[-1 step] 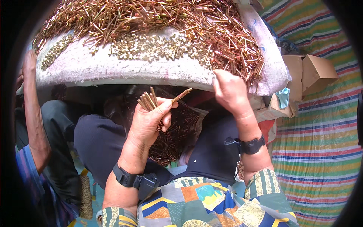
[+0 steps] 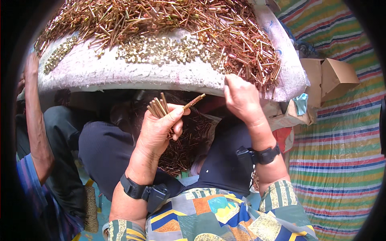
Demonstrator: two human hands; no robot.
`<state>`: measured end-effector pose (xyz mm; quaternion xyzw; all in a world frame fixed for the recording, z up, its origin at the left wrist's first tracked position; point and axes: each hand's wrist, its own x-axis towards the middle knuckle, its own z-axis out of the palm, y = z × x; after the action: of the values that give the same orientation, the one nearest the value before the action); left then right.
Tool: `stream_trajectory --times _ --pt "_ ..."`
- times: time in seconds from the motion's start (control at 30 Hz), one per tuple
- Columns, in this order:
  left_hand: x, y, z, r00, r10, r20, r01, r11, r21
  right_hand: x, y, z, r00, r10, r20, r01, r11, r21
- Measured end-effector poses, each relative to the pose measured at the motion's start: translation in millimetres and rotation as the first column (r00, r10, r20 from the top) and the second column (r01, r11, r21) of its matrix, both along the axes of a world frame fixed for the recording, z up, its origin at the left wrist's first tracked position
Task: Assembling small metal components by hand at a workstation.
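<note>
Left hand (image 2: 161,126) is clamped on a bundle of brass pins (image 2: 157,107); right hand (image 2: 240,96) rests at the tabletop (image 2: 120,72) edge, fingers curled into the pin pile (image 2: 241,52).

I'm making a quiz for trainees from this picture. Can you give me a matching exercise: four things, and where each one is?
Things:
1. left hand
2. right hand
3. cardboard box
4. pile of copper rods

Places:
A. on the striped mat
B. at the table's front edge
C. on the white tabletop
D. holding a bundle of rods

Pairs: 1-D, 2-B, 3-A, 4-C
</note>
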<state>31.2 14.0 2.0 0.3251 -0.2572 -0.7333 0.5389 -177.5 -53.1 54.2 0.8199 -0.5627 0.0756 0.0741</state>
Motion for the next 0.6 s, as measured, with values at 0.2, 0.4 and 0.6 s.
stream_trajectory --times 0.2,0.4,0.6 --pt "-1 1 1 1.0 -0.027 -0.007 0.027 1.0 0.0 10 -12 -30 0.972 0.197 0.124 -0.159 0.952 -0.263" --pt "0 0 2 1.0 -0.022 0.005 0.022 1.0 0.013 12 -11 -8 0.718 -0.054 0.694 0.112 0.993 -0.039" --pt "-1 0 1 1.0 -0.02 0.017 0.02 1.0 0.018 24 -40 -17 0.848 0.074 0.524 0.025 0.984 -0.178"
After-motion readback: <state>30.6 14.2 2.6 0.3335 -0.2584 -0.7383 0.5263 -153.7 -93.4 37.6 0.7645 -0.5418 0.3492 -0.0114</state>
